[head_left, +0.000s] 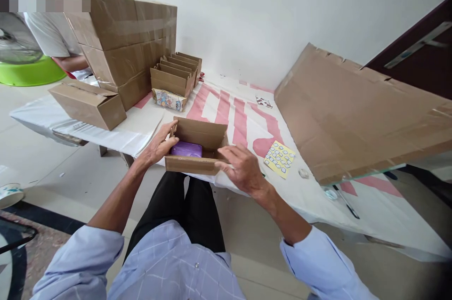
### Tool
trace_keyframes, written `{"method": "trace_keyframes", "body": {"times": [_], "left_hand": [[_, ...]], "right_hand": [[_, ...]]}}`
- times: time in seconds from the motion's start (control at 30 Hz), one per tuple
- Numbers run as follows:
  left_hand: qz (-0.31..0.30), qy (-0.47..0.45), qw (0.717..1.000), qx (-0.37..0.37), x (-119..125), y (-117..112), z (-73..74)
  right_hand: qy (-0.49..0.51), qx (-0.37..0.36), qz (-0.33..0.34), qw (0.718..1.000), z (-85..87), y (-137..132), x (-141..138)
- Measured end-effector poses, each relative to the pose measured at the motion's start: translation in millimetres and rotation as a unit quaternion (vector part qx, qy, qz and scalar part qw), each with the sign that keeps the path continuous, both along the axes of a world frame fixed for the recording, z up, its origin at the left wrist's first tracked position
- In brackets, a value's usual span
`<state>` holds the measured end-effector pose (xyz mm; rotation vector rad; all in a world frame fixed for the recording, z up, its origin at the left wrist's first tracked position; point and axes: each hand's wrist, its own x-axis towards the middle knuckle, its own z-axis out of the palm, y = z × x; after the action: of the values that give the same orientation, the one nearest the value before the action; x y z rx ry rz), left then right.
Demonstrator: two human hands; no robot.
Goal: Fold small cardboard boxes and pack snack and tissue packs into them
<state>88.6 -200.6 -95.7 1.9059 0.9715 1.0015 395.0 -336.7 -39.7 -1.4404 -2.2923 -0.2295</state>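
A small open cardboard box [192, 166] is at the near edge of the table, in front of my body. Inside it, toward the left end, lies a purple packet [186, 149]. My left hand [160, 144] grips the box's left end, thumb at the inner side and fingers along the back corner. At the opposite end my right hand [243, 168] holds the right wall, with thumb and fingers bent around it. Just right of this hand, a yellow sheet of blue-outlined stickers [279, 158] rests on the cloth.
Several open cardboard boxes [171, 78] stand behind, with a printed packet [168, 100] before them. Left are a closed carton [88, 102] and stacked cartons [136, 45], a person's arm [72, 62] beside them. A large cardboard sheet [353, 116] leans at right; a pen-like tool [346, 202] lies near it.
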Motion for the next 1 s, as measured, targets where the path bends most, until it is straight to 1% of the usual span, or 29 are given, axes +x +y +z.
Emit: {"method": "trace_keyframes", "body": {"times": [0.07, 0.13, 0.17, 0.2, 0.27, 0.37, 0.47, 0.53, 0.6, 0.67, 0.7, 0.77, 0.87, 0.93, 1.0], "left_hand": [[0.004, -0.069, 0.997, -0.036, -4, 0, -6.7], [0.013, -0.136, 0.988, -0.073, -6, 0, -15.1], [0.012, -0.164, 0.982, -0.093, -7, 0, -19.4], [0.009, -0.189, 0.976, -0.111, -8, -1, -23.6], [-0.005, -0.219, 0.966, -0.135, -11, -2, -31.5], [-0.03, -0.218, 0.964, -0.15, -18, -4, -42.6], [-0.071, -0.183, 0.968, -0.155, -24, -3, -52.2], [-0.107, -0.145, 0.973, -0.145, -25, -2, -56.2], [-0.134, -0.105, 0.977, -0.131, -23, -1, -58.2], [-0.142, -0.085, 0.979, -0.12, -19, -2, -58.9], [-0.141, -0.083, 0.98, -0.114, -17, -4, -59.3], [-0.13, -0.082, 0.983, -0.102, -12, -8, -60.4], [-0.105, -0.073, 0.989, -0.08, -5, -20, -63.8], [-0.098, -0.076, 0.99, -0.064, 0, -28, -66.8], [-0.1, -0.088, 0.99, -0.051, 3, -36, -70.0]], "right_hand": [[0.03, -0.011, -0.061, 0.998, 8.4, -1, 11], [0.025, -0.053, -0.109, 0.992, 19.3, 4, 19], [0.015, -0.079, -0.123, 0.989, 25.3, 9, 21], [0.002, -0.104, -0.127, 0.986, 31.1, 15, 21], [-0.02, -0.144, -0.115, 0.983, 41.1, 32, 17], [-0.058, -0.189, -0.085, 0.977, 48.0, 63, 6], [-0.118, -0.212, -0.099, 0.965, 46.2, 88, -10], [-0.158, -0.21, -0.1, 0.96, 43.2, 97, -20], [-0.19, -0.197, -0.082, 0.958, 40.9, 102, -30], [-0.2, -0.198, -0.055, 0.958, 39.8, 104, -36], [-0.192, -0.217, -0.048, 0.956, 39.4, 105, -38], [-0.158, -0.295, -0.041, 0.941, 37.7, 108, -41], [-0.109, -0.435, -0.058, 0.892, 28.8, 113, -42], [-0.083, -0.483, -0.081, 0.868, 17.8, 115, -41], [-0.05, -0.503, -0.099, 0.857, 4.6, 114, -41]]}}
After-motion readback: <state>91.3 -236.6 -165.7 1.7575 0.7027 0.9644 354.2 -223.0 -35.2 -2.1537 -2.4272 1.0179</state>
